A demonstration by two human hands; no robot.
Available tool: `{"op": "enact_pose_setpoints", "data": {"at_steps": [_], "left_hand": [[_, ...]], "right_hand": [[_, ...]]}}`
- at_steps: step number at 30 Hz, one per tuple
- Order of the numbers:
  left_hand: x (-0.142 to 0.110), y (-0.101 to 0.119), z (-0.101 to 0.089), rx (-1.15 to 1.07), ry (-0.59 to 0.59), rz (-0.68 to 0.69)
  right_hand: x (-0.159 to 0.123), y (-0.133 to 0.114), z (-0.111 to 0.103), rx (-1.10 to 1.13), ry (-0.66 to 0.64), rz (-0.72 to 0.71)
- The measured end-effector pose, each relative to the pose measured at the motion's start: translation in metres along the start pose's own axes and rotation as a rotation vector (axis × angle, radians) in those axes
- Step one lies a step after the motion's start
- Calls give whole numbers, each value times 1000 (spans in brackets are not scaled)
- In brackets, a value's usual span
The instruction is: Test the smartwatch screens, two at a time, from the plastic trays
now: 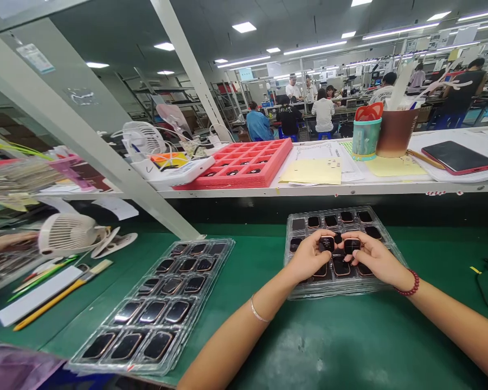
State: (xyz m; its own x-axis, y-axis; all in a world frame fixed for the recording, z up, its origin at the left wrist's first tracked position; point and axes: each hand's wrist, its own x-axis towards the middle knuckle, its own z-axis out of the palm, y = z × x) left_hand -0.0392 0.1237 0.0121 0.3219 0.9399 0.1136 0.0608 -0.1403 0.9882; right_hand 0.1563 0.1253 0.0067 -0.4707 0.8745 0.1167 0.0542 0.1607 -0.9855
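Note:
My left hand [311, 254] grips a strapless square smartwatch [326, 244] with a dark face and a gold-toned rim, and faint marks show on its screen. A second such smartwatch [352, 247] is pinched between the thumb and fingers of my right hand [370, 257]. Both are held side by side over a clear plastic tray [299, 292], whose pockets hold several more watches. My hands hide some of the tray's middle pockets. To the left lies another clear tray [179, 355], filled with rows of similar watches.
A white shelf [390, 187] crosses behind, bearing a red divided tray [282, 157], a phone [459, 156] and a brown cup [396, 132]. At left are a small fan [67, 234], a brush [61, 295] and a co-worker's hand [8, 242]. A dark cable [482, 287] lies at right.

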Motion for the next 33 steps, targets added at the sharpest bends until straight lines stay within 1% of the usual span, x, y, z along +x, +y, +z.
{"op": "enact_pose_setpoints", "data": {"at_steps": [5, 8, 11, 15, 22, 26, 30, 33], "left_hand": [[2, -4, -2, -34, -12, 21], [1, -5, -1, 1, -1, 17], [1, -4, -1, 25, -6, 15], [1, -4, -1, -15, -17, 28], [1, -5, -2, 27, -30, 29], [2, -8, -3, -12, -28, 40], [3, -12, -3, 24, -14, 58], [3, -12, -2, 11, -26, 55]], "right_hand": [[0, 1, 0, 8, -10, 7], [-1, 1, 1, 0, -11, 23], [-1, 1, 1, -12, -1, 12], [0, 2, -1, -7, 0, 3], [0, 2, 1, -22, 10, -9], [0, 3, 1, -18, 18, 2], [0, 3, 1, -12, 23, 5], [0, 4, 0, -21, 14, -8]]}}
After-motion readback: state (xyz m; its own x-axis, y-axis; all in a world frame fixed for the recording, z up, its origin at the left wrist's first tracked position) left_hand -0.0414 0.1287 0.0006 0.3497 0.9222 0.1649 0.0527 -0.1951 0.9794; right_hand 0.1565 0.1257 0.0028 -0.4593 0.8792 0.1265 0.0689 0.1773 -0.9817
